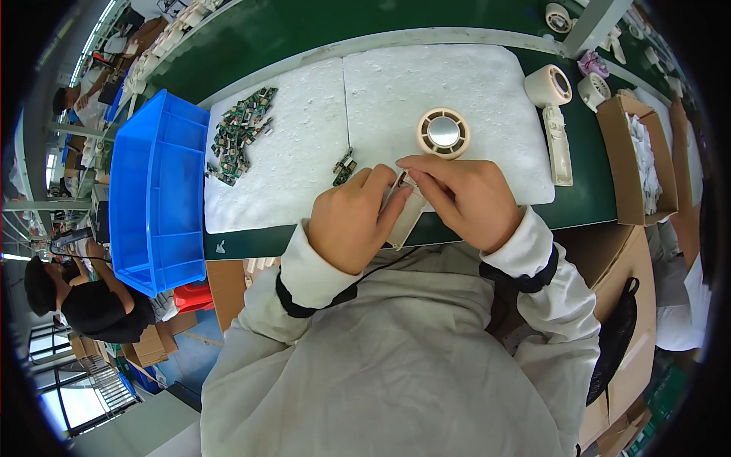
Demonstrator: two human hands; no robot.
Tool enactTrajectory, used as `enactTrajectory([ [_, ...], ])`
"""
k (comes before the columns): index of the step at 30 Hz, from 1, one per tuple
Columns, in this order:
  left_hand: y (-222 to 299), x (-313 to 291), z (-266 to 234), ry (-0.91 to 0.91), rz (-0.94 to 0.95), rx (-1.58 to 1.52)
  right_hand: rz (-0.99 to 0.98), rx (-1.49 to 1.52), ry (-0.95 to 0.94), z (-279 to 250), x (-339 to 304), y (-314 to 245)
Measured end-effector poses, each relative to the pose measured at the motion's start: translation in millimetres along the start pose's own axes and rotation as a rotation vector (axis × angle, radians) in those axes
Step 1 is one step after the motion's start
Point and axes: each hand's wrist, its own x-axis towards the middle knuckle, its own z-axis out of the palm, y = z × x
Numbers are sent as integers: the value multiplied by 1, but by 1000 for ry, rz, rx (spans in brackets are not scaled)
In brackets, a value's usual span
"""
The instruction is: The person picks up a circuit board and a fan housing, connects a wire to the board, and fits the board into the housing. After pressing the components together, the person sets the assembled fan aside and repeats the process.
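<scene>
Both hands meet over a cream plastic handle [409, 221] near the front edge of the white mat. My left hand [349, 217] grips its left side, thumb and fingers closed around the upper part. From the right, my right hand [476, 196] pinches at the handle's top end, where a small dark part shows between the fingertips. Just beyond the right hand is a round cream housing [464, 131] with a spoked ring and silver centre; whether it joins the handle is hidden. Beside the left fingers lie a few small green circuit boards [345, 167].
A pile of green circuit boards [242, 133] lies on the mat's left part [304, 99]. Left of it stands a blue bin [160, 206]. At right are a round housing [547, 85], a cream handle [558, 145] and a cardboard box [620, 164] of white pieces. People sit farther off.
</scene>
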Motion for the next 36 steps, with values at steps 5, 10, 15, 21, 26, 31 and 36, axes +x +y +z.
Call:
enactTrajectory([
  [5, -3, 6, 1, -63, 82, 37, -42, -35, 4, 3, -3, 2],
  [10, 12, 13, 2, -146, 80, 359, -65, -35, 30, 5, -3, 4],
  [15, 22, 36, -17, -331, 168, 533, -69, -105, 30, 4, -5, 4],
  [21, -2, 53, -46, -556, 301, 350, -77, -160, -9, 5, -5, 1],
  [26, -10, 52, -54, -579, 378, 206, -91, -187, -16, 4, -8, 3],
  [31, 2, 47, -57, -578, 302, 382, -92, -209, -15, 6, -6, 1],
  [36, -7, 55, -54, -598, 383, 201, -72, -176, -18, 3, -6, -4],
])
